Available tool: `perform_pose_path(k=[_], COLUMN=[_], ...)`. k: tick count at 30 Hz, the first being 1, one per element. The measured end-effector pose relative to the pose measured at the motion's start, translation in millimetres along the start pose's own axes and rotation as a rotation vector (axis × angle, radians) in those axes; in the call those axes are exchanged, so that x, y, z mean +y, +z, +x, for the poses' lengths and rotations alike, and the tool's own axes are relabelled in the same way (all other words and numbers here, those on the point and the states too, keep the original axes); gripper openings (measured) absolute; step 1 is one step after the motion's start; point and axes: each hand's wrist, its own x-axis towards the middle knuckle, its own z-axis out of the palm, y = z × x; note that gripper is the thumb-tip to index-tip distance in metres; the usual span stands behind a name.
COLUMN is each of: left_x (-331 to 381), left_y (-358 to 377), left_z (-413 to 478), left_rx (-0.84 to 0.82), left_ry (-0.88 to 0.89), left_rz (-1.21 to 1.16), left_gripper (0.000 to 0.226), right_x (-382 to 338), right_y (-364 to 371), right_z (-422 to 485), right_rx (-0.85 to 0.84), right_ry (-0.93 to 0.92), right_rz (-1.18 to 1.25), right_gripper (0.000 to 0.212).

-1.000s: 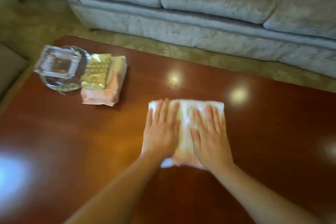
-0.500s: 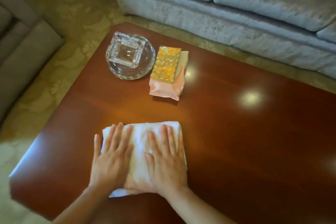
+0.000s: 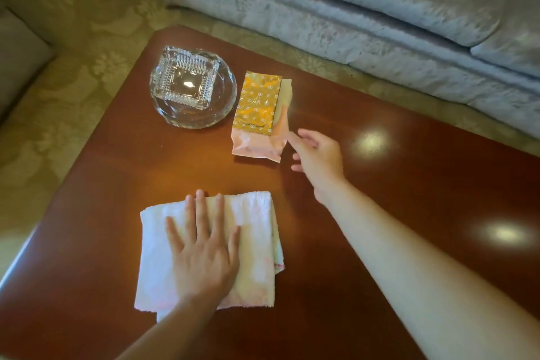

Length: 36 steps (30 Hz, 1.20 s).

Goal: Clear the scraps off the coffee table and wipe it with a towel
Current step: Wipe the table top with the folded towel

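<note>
A folded white towel point(image 3: 257, 242) lies on the glossy red-brown coffee table point(image 3: 394, 213) near its front left. My left hand point(image 3: 204, 251) presses flat on the towel with fingers spread. My right hand point(image 3: 317, 155) is off the towel and reaches toward two stacked snack packets: a gold packet point(image 3: 258, 102) lying on a pink packet point(image 3: 257, 146). Its fingers are loosely extended, the fingertips at the pink packet's right edge, holding nothing.
A cut-glass ashtray point(image 3: 187, 79) sits in a round glass dish point(image 3: 222, 108) left of the packets, near the table's far left corner. A grey velvet sofa point(image 3: 380, 9) runs behind the table. Patterned carpet point(image 3: 73, 38) lies left.
Both hands slid the towel leftward across the table. My right hand has since lifted off the towel and moved up toward the packets, while the left stays pressed on it.
</note>
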Motion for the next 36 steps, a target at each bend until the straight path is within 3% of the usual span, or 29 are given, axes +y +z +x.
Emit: perform_pose_path(k=[6,14,20,26,30,33,36], left_x=[1.4,2.3,3.2,2.8,3.6,3.4,3.4], left_y=[0.2,-1.1,-1.1,-0.2,-1.0,-0.7,-1.0], left_z=[-0.5,-0.2,0.0,-0.4,-0.2,-0.4,-0.6], left_rx=[0.019,0.042,0.047,0.066,0.063,0.07,0.066], left_ry=[0.005,0.008,0.009,0.004,-0.004,-0.004,-0.005], left_rz=[0.019,0.021,-0.002,-0.021,-0.009,-0.011,-0.006], left_gripper=[0.07,0.068,0.068,0.068,0.068,0.068,0.068], right_x=[0.2,4.5,28.8,66.7,81.1,94.1,99.4], right_y=[22.3,13.1,-89.3,-212.5,-247.3,-266.2,-282.3], right_z=[8.7,31.0,26.6,7.9,-7.0,-13.9,-26.8], right_rx=[-0.018,0.082,0.153,0.198,0.22,0.258,0.279], right_ry=[0.113,0.02,0.007,-0.025,0.018,0.071,0.142], right_rz=[0.059,0.057,0.078,-0.124,-0.16,-0.146,-0.162], right_gripper=[0.01,0.037,0.025,0.016,0.017,0.005,0.017])
